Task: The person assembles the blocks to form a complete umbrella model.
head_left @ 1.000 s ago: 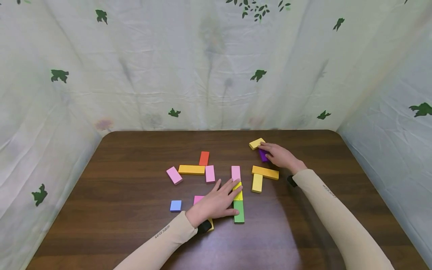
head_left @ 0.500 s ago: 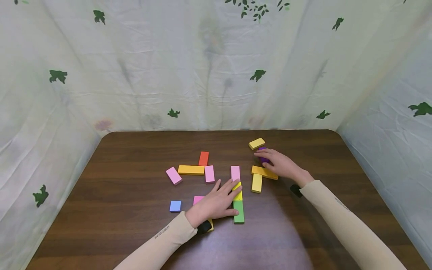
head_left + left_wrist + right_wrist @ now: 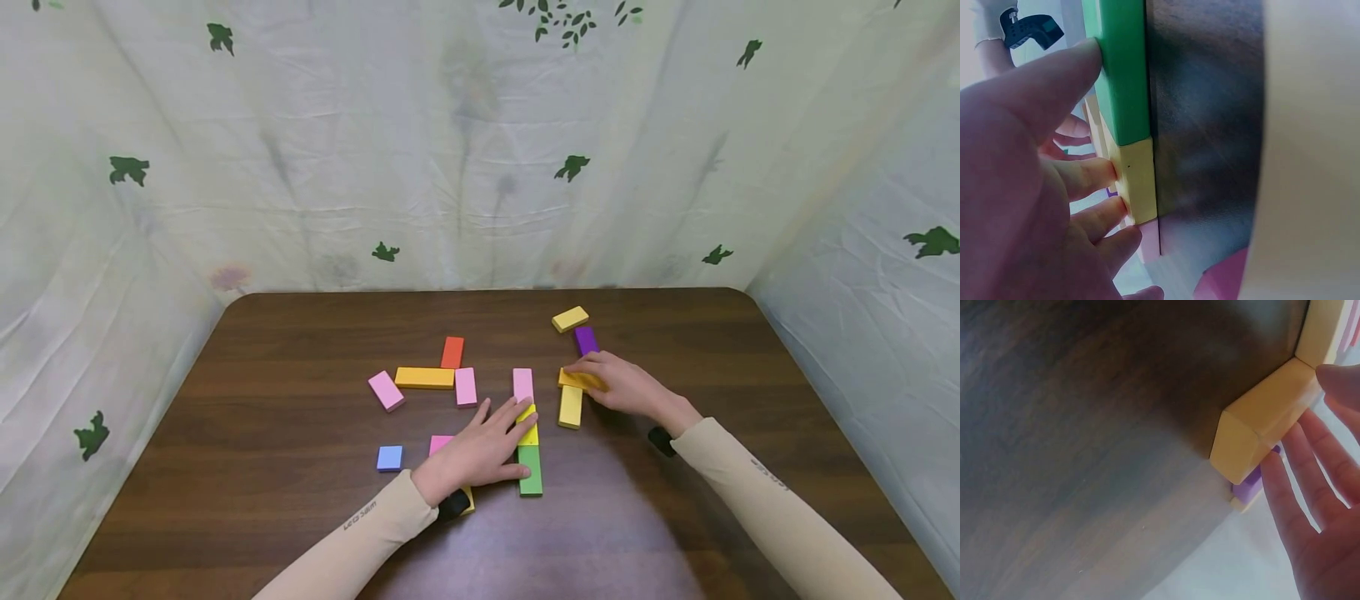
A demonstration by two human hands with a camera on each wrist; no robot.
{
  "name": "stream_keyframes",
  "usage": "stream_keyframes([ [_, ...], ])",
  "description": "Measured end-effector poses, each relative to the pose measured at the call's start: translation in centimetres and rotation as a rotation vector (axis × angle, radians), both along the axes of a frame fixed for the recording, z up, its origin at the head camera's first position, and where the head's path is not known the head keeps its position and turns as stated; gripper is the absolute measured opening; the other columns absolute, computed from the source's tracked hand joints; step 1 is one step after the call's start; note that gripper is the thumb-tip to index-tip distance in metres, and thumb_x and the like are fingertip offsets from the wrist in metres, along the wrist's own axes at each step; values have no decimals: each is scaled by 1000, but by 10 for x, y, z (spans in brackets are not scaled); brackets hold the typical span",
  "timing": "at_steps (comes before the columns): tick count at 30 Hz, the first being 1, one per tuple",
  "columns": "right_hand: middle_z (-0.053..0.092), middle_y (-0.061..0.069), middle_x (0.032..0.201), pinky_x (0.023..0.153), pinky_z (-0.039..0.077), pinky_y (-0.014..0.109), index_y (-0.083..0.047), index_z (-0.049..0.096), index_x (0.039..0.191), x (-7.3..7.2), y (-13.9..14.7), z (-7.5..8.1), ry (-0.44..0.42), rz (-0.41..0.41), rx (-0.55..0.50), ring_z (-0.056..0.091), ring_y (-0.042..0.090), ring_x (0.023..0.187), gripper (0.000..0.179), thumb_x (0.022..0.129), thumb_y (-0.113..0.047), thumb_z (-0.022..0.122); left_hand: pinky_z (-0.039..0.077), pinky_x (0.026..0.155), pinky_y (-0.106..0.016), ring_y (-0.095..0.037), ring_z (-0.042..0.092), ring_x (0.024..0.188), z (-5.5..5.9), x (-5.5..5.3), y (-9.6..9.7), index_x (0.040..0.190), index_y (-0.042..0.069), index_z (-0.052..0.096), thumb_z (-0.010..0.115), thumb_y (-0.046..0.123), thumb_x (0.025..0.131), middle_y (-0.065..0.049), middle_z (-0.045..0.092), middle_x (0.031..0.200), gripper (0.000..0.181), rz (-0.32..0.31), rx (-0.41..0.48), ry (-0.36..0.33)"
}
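My left hand lies with spread, fairly straight fingers over a line of blocks. Its fingertips touch the yellow block, and its thumb rests on the green block. A pink block continues that line at the far end. Extended fingers of my right hand lie over the orange block, partly covering it; in the right wrist view they touch its upper side. A pale yellow block meets the orange one from the near side. Beyond the hand are a purple block and another pale yellow block.
On the left of the brown table are an orange block, a red block, two pink blocks and a blue block. A pink block and a yellowish block are partly under my left arm. Curtains surround the table.
My right hand has moved nearer, from the far yellow and purple blocks onto the orange block. Those blocks look unmoved. The left hand stays in place.
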State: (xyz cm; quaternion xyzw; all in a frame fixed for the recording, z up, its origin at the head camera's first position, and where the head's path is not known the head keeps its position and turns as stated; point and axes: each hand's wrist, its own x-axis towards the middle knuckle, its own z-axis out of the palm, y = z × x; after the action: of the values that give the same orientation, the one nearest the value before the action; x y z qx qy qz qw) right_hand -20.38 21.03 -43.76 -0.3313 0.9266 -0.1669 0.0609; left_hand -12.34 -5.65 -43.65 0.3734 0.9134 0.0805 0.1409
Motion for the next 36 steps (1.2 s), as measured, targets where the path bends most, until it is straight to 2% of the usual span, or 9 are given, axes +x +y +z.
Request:
stream_keyframes([
  [9,60,9,112,85,50,42,-8,63,126,-1,-2,-2,-13,-20,1,56,24,98,41,85,-1,68,12,112,-54,-26,15,144,-2,0,0,150,9,30,58,48,92,-10,16,158,76,-4,0,8],
  [13,61,9,111,84,50,42,-7,63,125,-3,-3,-4,12,-1,0,56,24,98,41,85,-1,68,13,112,-54,-26,15,144,-3,0,-1,150,9,30,58,48,92,-10,16,158,76,-6,-1,10],
  [23,61,9,115,90,48,43,-7,63,126,-16,-12,-4,33,30,-12,56,25,105,42,85,1,68,14,111,-55,-27,16,143,-3,1,-1,150,9,30,58,48,92,-11,16,158,76,-15,0,24],
  [28,62,9,116,91,47,43,-6,62,127,-24,-19,-2,49,64,-14,56,26,107,44,84,4,66,13,111,-55,-27,15,143,-3,0,-1,151,9,30,57,48,92,-10,15,158,76,-10,3,4],
  [36,61,9,121,95,45,45,-7,61,128,-33,-30,0,13,60,-15,55,27,112,45,85,5,62,12,112,-54,-26,15,144,-3,-1,-1,151,9,30,57,48,92,-10,14,158,75,-5,1,-12],
])
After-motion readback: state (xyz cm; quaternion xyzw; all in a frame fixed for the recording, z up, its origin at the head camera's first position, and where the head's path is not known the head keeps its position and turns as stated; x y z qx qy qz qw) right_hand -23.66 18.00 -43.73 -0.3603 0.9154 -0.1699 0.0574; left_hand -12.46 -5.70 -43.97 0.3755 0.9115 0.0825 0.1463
